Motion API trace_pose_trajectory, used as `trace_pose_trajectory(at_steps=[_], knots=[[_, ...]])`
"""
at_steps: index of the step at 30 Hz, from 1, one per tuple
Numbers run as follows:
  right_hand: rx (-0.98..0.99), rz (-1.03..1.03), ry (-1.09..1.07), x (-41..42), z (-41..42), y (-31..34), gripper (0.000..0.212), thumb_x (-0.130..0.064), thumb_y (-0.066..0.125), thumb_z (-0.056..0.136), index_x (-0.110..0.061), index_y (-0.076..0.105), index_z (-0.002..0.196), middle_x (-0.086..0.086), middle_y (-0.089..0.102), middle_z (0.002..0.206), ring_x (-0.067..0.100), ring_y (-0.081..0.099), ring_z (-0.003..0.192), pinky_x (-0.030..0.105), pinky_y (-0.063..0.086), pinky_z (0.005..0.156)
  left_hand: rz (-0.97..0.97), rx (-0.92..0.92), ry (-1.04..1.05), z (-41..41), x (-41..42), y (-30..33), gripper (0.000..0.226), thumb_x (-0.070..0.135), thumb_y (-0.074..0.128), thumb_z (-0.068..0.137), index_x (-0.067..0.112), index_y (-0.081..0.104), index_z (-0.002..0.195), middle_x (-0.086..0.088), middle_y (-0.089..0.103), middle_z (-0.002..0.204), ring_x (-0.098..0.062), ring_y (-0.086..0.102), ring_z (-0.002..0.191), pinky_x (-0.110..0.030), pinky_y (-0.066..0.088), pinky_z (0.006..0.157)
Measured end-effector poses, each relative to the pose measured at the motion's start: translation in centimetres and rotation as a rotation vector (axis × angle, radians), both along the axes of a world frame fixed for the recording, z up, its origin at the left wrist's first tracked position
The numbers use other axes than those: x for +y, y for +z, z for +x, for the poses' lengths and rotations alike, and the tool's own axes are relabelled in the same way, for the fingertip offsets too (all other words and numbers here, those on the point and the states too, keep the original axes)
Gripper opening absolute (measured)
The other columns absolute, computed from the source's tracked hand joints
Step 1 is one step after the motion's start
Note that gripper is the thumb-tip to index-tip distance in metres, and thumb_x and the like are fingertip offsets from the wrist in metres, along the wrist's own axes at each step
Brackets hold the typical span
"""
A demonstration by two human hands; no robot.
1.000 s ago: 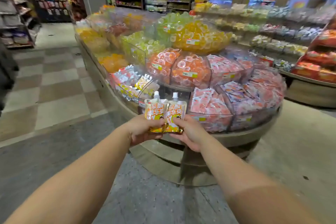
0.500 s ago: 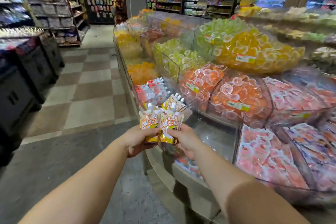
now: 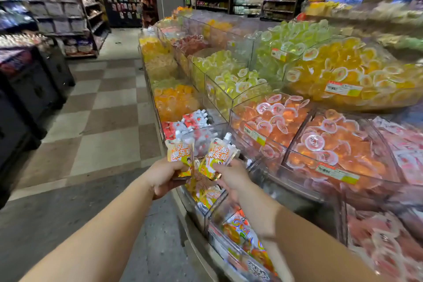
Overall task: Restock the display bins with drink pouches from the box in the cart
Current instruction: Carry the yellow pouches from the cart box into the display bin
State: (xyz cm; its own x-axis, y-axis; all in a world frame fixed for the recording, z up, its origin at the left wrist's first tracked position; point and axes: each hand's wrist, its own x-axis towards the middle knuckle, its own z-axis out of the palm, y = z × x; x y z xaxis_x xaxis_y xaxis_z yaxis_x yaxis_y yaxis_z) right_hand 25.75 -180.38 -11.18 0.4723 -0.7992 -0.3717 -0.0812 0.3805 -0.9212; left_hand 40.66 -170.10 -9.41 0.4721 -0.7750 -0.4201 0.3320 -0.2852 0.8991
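Each hand grips one orange-and-yellow spouted drink pouch, left hand [image 3: 163,175] and right hand [image 3: 231,177], above the clear plastic bin [image 3: 201,209] holding matching pouches; best lower them in flat, spouts aligned.

The left hand [image 3: 163,175] and right hand [image 3: 233,178] sit side by side above the near-left edge of the display stand [image 3: 194,242], each holding one drink pouch [image 3: 180,155] upright; the right hand's pouch [image 3: 220,155] tilts rightward. Directly below them is a bin [image 3: 203,197] with more pouches in it. Behind it lies a bin of spouted pouches [image 3: 190,123]; to the right, bins of jelly cups [image 3: 274,119]. Shelving [image 3: 68,18] stands across the aisle floor [image 3: 91,121] to the left.
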Motion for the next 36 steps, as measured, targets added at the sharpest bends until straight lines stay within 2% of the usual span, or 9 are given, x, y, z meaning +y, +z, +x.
trace_pose_trajectory(at_steps=[5,8,10,13,17,19,23,30,36], knots=[[0.112,-0.097,-0.184,-4.7,4.0,-1.7,0.02,-0.011,0.071,0.084,-0.011,0.064,0.103,0.007,0.067,0.098,0.019,0.059,0.08,0.03,0.046,0.069,-0.012,-0.187,-0.179,6.5,-5.5,-1.6,0.022,-0.002,0.07,0.08,0.011,0.062,0.097,-0.01,0.071,0.085,-0.02,0.069,0.064,-0.03,0.057,0.062],[0.248,-0.116,-0.318,-6.4,6.8,-2.4,0.016,-0.017,0.074,0.083,-0.012,0.06,0.089,0.002,0.054,0.07,0.016,0.051,0.063,0.031,0.044,0.064,-0.003,-0.362,-0.288,11.5,-9.4,-1.9,0.049,0.026,0.088,0.056,0.015,0.066,0.099,-0.009,0.075,0.092,-0.033,0.071,0.083,-0.045,0.057,0.075],[0.337,-0.124,-0.387,-6.9,8.8,-3.3,0.016,-0.018,0.074,0.081,-0.013,0.059,0.078,-0.002,0.051,0.065,0.014,0.047,0.058,0.032,0.044,0.06,-0.004,-0.438,-0.352,14.2,-11.5,-1.6,0.049,0.029,0.087,0.056,0.018,0.067,0.099,-0.004,0.076,0.089,-0.028,0.071,0.079,-0.036,0.054,0.067],[0.481,-0.147,-0.474,-6.9,11.5,-4.6,0.014,-0.023,0.073,0.079,-0.023,0.059,0.075,0.003,0.063,0.074,0.024,0.061,0.072,0.038,0.05,0.067,-0.076,-0.437,-0.488,16.9,-14.3,-0.3,0.048,0.018,0.087,0.064,0.009,0.067,0.106,0.0,0.075,0.082,-0.013,0.069,0.068,-0.025,0.051,0.06],[0.465,0.013,-0.655,-6.4,13.7,-5.7,0.016,-0.018,0.072,0.082,-0.013,0.063,0.094,0.006,0.066,0.091,0.024,0.061,0.082,0.032,0.05,0.074,-0.069,-0.495,-0.678,19.5,-17.4,-0.6,0.054,0.038,0.086,0.06,0.025,0.066,0.108,-0.007,0.074,0.095,-0.025,0.067,0.077,-0.036,0.053,0.071],[0.494,0.018,-0.712,-6.4,14.1,-6.3,0.01,-0.019,0.071,0.083,-0.013,0.064,0.083,0.009,0.069,0.092,0.026,0.063,0.086,0.038,0.054,0.081,-0.095,-0.38,-0.702,19.6,-18.2,-0.8,0.045,0.022,0.085,0.07,0.023,0.065,0.11,-0.016,0.071,0.1,-0.029,0.067,0.082,-0.04,0.056,0.072],[0.551,0.025,-0.724,-7.1,14.9,-6.9,0.015,-0.024,0.07,0.081,-0.018,0.059,0.071,0.006,0.064,0.077,0.026,0.062,0.079,0.035,0.052,0.072,-0.148,-0.265,-0.758,19.2,-19.0,-1.3,0.025,-0.012,0.068,0.077,0.004,0.063,0.095,0.002,0.071,0.071,-0.008,0.064,0.059,-0.014,0.046,0.048],[0.618,0.061,-0.811,-7.2,16.4,-7.2,0.012,-0.02,0.068,0.085,-0.011,0.059,0.085,0.006,0.061,0.08,0.025,0.059,0.075,0.032,0.047,0.064,-0.155,-0.187,-0.816,20.2,-20.3,-2.1,0.037,-0.006,0.073,0.075,0.009,0.064,0.108,-0.011,0.073,0.1,-0.022,0.069,0.088,-0.025,0.054,0.064],[0.589,-0.079,-0.961,-7.5,16.9,-7.9,0.024,-0.017,0.068,0.087,-0.013,0.044,0.089,0.002,0.052,0.072,0.025,0.054,0.071,0.027,0.038,0.065,-0.151,-0.161,-0.833,20.6,-20.4,-2.4,0.031,-0.004,0.072,0.078,0.018,0.065,0.098,-0.004,0.074,0.095,-0.018,0.07,0.083,-0.024,0.053,0.062]])
